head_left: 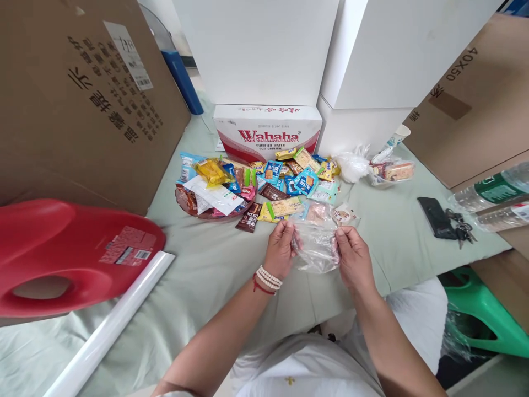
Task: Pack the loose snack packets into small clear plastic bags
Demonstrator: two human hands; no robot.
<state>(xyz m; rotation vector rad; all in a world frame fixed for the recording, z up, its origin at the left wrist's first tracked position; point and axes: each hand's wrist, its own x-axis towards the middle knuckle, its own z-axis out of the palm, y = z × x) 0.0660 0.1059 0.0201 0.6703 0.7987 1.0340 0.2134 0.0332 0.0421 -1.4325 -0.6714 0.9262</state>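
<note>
My left hand (281, 247) and my right hand (351, 255) both pinch the edges of a clear plastic bag (316, 242), holding it just above a pale green cloth (215, 264). The left wrist wears a pearl bracelet and a red string. Right behind the bag lies a pile of small wrapped snacks (285, 184) in many colours. Part of the pile rests on a dark red plate (185, 201) at the left.
A Wahaha water carton (268, 131) and white boxes stand behind the snacks. Large cardboard boxes flank both sides. A red plastic stool (61, 253) and a white roll (111, 325) lie at left. A phone (436, 216), keys (462, 229), bottles (494, 190) and a green stool (481, 309) sit at right.
</note>
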